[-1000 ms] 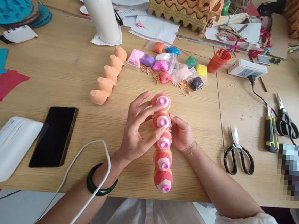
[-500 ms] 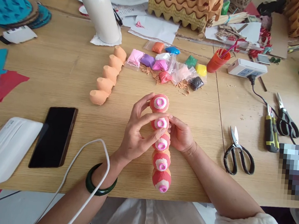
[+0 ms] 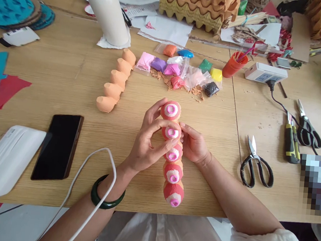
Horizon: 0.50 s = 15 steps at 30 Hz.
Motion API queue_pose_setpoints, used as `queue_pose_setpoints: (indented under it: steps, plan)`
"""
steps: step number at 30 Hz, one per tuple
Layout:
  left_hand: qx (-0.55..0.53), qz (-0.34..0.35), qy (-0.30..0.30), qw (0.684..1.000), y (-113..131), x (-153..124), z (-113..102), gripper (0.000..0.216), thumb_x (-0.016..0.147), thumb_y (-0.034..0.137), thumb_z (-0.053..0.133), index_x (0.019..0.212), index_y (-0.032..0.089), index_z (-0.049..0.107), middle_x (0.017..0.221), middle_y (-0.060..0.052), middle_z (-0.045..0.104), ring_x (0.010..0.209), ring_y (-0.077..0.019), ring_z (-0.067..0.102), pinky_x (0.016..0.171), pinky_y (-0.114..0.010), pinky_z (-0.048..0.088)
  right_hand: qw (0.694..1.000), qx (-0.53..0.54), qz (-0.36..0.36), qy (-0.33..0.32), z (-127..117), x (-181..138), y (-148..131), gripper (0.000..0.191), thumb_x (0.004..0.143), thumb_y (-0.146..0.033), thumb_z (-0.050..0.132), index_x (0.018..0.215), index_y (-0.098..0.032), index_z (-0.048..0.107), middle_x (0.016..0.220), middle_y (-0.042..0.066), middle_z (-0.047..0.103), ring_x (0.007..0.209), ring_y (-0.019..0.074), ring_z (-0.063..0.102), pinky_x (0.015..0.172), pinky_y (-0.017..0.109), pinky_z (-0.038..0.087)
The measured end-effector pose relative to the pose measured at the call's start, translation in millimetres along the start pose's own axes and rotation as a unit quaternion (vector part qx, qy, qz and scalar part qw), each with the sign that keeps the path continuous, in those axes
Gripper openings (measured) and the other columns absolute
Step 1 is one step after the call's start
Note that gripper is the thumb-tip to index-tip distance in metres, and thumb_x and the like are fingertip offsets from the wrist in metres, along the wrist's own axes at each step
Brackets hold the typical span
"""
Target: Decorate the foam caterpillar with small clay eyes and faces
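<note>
A strip of egg-carton cups [image 3: 173, 173] runs toward me in front of my body. Its domes carry red clay, a white patch and a pink ring each. My left hand [image 3: 151, 140] reaches over the strip from the left, thumb and index finger around the second dome's pink ring, another finger at the top dome. On the strip's right side, my right hand [image 3: 193, 143] grips its edge near the second dome; some of those fingers are hidden behind it. Farther off lies a plain orange egg-carton strip [image 3: 117, 80].
Bags of coloured clay [image 3: 172, 70] lie beyond my hands, beside a red cup of toothpicks [image 3: 235, 64]. At right are scissors [image 3: 254, 155], a utility knife [image 3: 290, 141] and a power strip [image 3: 266, 72]. A phone [image 3: 57, 147] and a white cable [image 3: 71, 191] are at left.
My left index finger has drawn back slightly from my right fingertips and is more bent. The strip stays in nearly the same place.
</note>
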<state>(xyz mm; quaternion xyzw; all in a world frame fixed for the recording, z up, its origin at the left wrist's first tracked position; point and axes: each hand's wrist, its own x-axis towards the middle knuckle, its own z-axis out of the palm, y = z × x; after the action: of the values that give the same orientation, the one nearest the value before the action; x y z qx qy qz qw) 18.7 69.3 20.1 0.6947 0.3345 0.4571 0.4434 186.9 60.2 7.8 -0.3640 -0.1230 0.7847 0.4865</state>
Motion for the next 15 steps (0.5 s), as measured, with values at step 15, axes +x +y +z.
queue_pose_setpoints:
  steps: [15]
  plan:
    - [-0.035,-0.012,0.048,0.998,-5.6,-1.4,3.3,0.070,0.089,0.037,0.084,0.152,0.043,0.055,0.173,0.000,0.030,0.155,-0.0374,0.042,0.108,-0.047,0.063,0.997,0.034,-0.038,0.061,-3.1,2.7,0.6,0.032,0.081,-0.031,0.078,0.065,-0.021,0.052,0.056,-0.007,0.037,0.051,0.0081,0.027,0.050,0.021,0.030]
